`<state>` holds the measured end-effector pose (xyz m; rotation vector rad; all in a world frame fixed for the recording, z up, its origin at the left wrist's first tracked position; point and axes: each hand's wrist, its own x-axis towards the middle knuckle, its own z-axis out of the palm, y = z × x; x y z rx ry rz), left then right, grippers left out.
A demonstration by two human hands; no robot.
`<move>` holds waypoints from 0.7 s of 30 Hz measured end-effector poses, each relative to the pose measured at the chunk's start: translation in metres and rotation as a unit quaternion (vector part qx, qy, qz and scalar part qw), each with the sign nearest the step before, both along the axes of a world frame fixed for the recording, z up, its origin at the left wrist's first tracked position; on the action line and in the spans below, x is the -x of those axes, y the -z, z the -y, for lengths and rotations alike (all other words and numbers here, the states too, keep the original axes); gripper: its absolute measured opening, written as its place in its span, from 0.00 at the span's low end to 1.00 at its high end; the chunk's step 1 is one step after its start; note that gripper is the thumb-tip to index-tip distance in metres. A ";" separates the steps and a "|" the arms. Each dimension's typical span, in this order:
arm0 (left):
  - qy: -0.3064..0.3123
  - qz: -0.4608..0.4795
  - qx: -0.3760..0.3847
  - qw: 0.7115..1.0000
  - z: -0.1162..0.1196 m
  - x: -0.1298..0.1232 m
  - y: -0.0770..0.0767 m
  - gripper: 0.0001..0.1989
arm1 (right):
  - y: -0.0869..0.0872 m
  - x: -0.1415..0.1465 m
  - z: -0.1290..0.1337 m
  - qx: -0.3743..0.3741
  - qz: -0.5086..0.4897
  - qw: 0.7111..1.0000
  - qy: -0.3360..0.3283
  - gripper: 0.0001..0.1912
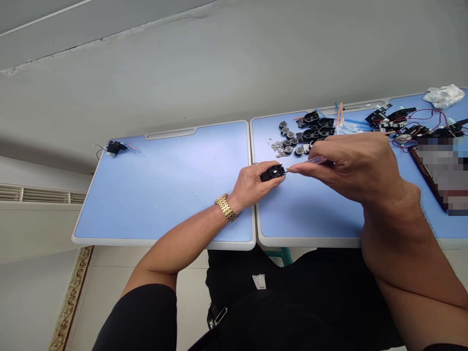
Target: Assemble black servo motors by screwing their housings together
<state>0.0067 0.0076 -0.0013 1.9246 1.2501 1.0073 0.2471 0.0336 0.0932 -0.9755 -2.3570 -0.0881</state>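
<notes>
My left hand (252,183), with a gold watch on its wrist, grips a small black plastic housing (272,172) over the right-hand blue table. A round fitting with a pale centre shows on the housing's upper face. My right hand (353,163) is closed on a screwdriver (319,159) with a see-through, purplish handle. Its thin metal shaft points left, and the tip meets or nearly meets the housing's right end; exact contact is too small to tell. Beyond my hands lie a pile of small screws (281,148), several round metal-rimmed parts (285,131) and open black housings (310,118).
A finished-looking black unit with wires (115,148) sits at the left table's far corner. Black assemblies with red wires (411,130), blue and orange tubes (340,117) and a crumpled white bag (443,96) lie at right. A narrow gap (252,146) separates the tables.
</notes>
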 end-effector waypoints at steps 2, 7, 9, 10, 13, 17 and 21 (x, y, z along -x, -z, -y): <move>-0.003 0.002 0.005 1.000 0.000 0.000 0.000 0.13 | 0.000 0.000 -0.001 0.023 -0.023 0.999 -0.009 0.24; -0.010 0.005 0.005 1.000 0.000 0.000 0.001 0.13 | 0.001 0.001 -0.003 0.076 -0.080 0.989 -0.103 0.14; -0.008 0.010 0.005 1.000 0.000 0.000 0.001 0.13 | 0.002 0.001 -0.005 0.085 -0.095 0.984 -0.122 0.12; -0.008 0.011 0.007 1.000 0.000 0.000 0.001 0.13 | 0.002 0.001 -0.006 0.083 -0.103 0.983 -0.126 0.11; -0.009 0.006 0.016 1.000 0.001 0.000 0.000 0.14 | 0.003 0.002 -0.009 0.055 -0.120 0.984 -0.118 0.07; -0.001 0.009 0.020 1.000 0.001 0.000 -0.001 0.13 | 0.002 0.005 -0.008 0.046 -0.117 0.988 -0.087 0.08; 0.000 0.014 0.019 1.000 0.000 -0.001 -0.001 0.13 | 0.005 0.008 -0.003 0.042 -0.090 0.994 -0.043 0.17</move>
